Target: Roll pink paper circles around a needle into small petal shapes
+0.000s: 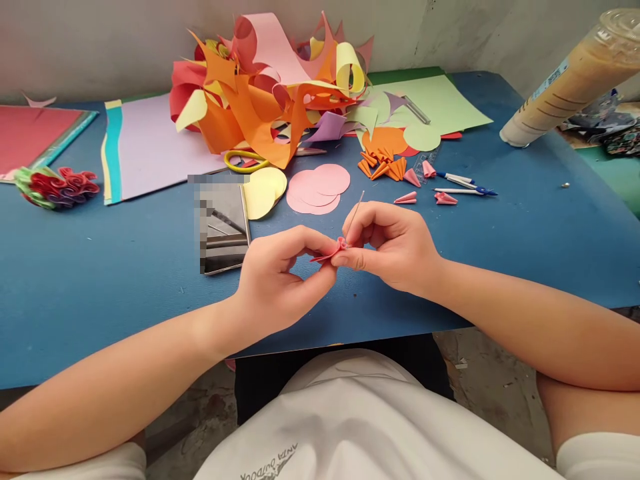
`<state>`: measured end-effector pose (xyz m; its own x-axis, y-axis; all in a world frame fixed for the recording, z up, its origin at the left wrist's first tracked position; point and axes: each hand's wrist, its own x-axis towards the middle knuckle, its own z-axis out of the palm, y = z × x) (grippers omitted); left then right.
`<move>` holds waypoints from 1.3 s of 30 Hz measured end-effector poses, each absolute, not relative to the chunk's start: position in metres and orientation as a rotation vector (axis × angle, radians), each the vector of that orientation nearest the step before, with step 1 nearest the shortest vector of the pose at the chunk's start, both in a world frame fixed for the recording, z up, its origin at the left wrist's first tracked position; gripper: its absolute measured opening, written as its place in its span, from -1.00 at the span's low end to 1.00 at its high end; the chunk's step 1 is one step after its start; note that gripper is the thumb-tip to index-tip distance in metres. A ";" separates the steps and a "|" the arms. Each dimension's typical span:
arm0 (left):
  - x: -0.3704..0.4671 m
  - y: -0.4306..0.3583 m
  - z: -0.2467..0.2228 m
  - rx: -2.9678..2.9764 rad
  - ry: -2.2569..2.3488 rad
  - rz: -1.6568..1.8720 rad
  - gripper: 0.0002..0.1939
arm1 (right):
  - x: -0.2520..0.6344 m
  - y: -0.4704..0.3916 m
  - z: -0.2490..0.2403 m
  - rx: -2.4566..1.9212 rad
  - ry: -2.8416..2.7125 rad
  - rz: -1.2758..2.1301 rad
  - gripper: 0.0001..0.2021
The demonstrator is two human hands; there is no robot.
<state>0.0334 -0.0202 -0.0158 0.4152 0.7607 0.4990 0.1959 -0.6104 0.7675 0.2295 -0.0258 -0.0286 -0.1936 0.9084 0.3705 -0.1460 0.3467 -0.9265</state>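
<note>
Left hand (285, 277) and right hand (393, 243) are held together at the centre of the frame, and a small pink paper piece (341, 245) is pinched between the thumbs and fingers of both. It is seen as a flat, pointed flap on its left and a tight rolled curl on its right, with a thin rod (356, 215) slanted up from the curl, against the right fingers.

On the white shirt (360, 427) at the bottom of the frame, lettering (287, 455) is printed that can be read as ANTA OUTDOOR, set askew. A pale blue label (550, 77) is carried by the drink cup (583, 67) at the upper right; its print is too small to be read.

A blue bench (125, 287) is spread across the frame, its surface marked by small specks. Pink paper discs (320, 190), yellow paper discs (260, 193) and orange folded cones (384, 168) are set out beyond the hands, below a heap of curled paper offcuts (250, 107) at the upper centre. The bench is backed by a stained grey wall (110, 47), and rough grey floor (480, 367) is seen below its near edge.
</note>
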 end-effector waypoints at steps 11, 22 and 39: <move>0.035 -0.018 -0.017 1.919 0.791 1.122 -0.84 | 0.233 -0.024 -0.033 -0.681 -1.542 0.964 -0.82; 0.035 -0.014 -0.015 1.950 0.857 1.020 -0.84 | 0.233 -0.024 -0.034 -0.734 -1.631 0.854 -0.88; 0.033 -0.008 -0.016 2.025 1.020 0.754 -0.94 | 0.237 -0.017 -0.023 -0.851 -1.262 1.054 -0.64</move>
